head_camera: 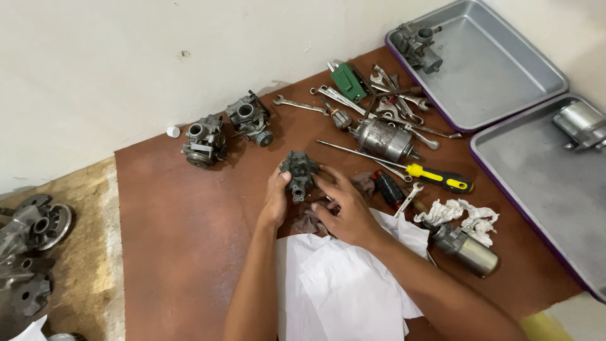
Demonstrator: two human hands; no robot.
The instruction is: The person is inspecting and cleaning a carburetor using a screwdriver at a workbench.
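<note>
White paper [344, 284] nearest the camera, under both forearms on the brown mat [183, 221]. Above it, both hands are closed on one dark carburetor [298, 172], held just off the mat near its centre. Left hand [276, 199] cups its left side, thumb up the body. Right hand [344, 205] grips the right side, fingers spread over the top edge. A dark rag [309, 221] lies just below them.

Judgement: this is a turn-and-inspect hold. Keep the left hand as the fixed support and rotate with the right. Stay low over the rag so any loose jet or screw drops there rather than rolling off.

Around it:
- 10 o'clock: two more carburetors [227, 129] by the wall, small white cap [173, 131] beside them.
- 1 o'clock: wrenches [391, 101], green tool [349, 81], starter motor [385, 139].
- 3 o'clock: yellow-handled screwdriver [435, 177], white rag [467, 218], second motor [467, 249].
- 2 o'clock: two metal trays [505, 63], each with a part in it.
- 8 o'clock: engine castings [28, 252] on the floor.

Risk: the screwdriver tip sits near the right wrist.
</note>
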